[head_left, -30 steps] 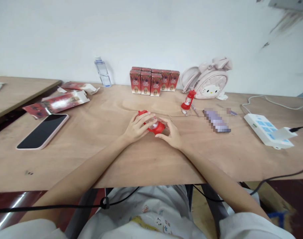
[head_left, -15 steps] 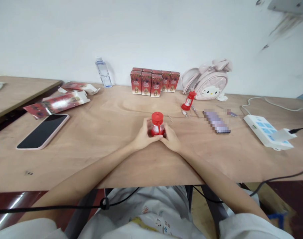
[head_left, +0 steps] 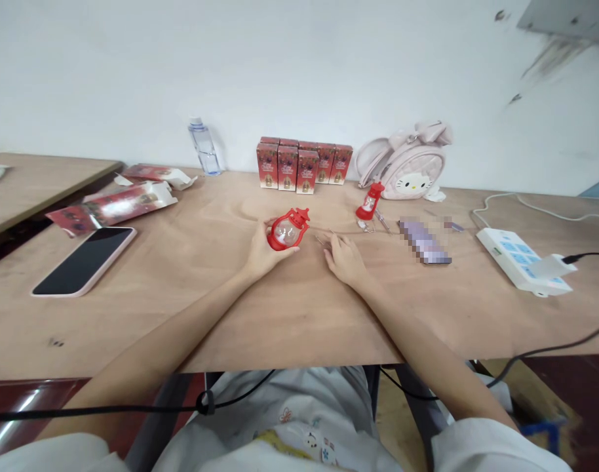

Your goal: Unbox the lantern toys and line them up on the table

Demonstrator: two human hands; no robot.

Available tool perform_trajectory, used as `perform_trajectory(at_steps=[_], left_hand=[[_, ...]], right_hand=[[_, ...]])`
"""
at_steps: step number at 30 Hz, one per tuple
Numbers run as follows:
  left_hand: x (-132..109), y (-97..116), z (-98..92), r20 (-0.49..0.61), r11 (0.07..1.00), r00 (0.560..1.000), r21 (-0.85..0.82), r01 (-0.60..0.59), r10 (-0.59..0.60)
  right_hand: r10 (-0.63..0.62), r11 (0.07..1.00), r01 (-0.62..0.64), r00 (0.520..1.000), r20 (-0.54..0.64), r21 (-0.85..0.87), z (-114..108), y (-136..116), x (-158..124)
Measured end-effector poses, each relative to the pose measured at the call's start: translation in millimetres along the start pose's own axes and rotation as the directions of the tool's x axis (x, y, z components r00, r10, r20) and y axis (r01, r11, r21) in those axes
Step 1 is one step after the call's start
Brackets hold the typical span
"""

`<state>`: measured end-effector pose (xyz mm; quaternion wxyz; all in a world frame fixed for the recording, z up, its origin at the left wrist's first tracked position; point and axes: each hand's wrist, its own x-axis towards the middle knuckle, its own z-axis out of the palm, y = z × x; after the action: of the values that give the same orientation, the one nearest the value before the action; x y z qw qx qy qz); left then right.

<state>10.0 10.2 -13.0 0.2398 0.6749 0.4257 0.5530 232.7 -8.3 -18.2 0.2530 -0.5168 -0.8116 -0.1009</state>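
Note:
My left hand is closed around a small red lantern with a clear round globe. The lantern is tilted, its top leaning up and to the right. My right hand rests low over the table to the right of it, fingers bent. A thin metal wire piece sticks out at its fingertips, seemingly pinched there; the exact contact is partly hidden.
Behind are red printed boxes, a clear bottle and a pink bag. A second red lantern lies on the right, near a blurred purple item and a power strip. Leftward are a phone and opened packaging.
My right hand has let go of the lantern and moved right to the wire piece, which has shifted left. My left hand has moved the lantern left and tilted it.

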Motion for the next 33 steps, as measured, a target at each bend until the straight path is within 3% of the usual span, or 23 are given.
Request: perform_trajectory(at_steps=[3,10,13,23,26,29,33], left_hand=[[0,-4,-1.3,0.005,0.995,1.000,0.103,0.009,-0.009],[1,3,-4.4,0.137,0.972,0.979,0.160,-0.171,0.150],[1,4,-5.1,0.150,0.972,0.979,0.166,-0.166,0.142],[4,-3,-8.3,0.117,0.971,0.988,0.202,-0.125,0.103],[7,-6,-13.2,0.111,0.961,0.987,0.240,-0.138,0.114],[9,-9,-17.0,0.103,0.950,0.987,0.275,-0.150,0.126],[9,-8,-18.6,0.147,0.939,0.981,0.301,-0.167,0.127]], right_hand=[[-0.001,0.997,0.004,0.999,0.043,-0.073,0,7,2],[-0.246,0.951,0.251,0.968,0.053,-0.180,-7,9,5],[-0.301,0.926,0.310,0.951,0.077,-0.213,-8,9,6],[-0.315,0.948,0.317,0.947,-0.057,0.032,-9,6,3],[-0.218,0.938,0.252,0.963,-0.158,0.239,-13,3,1],[0.023,0.867,0.088,0.976,-0.217,0.491,-15,2,1],[0.267,0.620,-0.108,0.961,-0.080,0.777,-10,5,3]])
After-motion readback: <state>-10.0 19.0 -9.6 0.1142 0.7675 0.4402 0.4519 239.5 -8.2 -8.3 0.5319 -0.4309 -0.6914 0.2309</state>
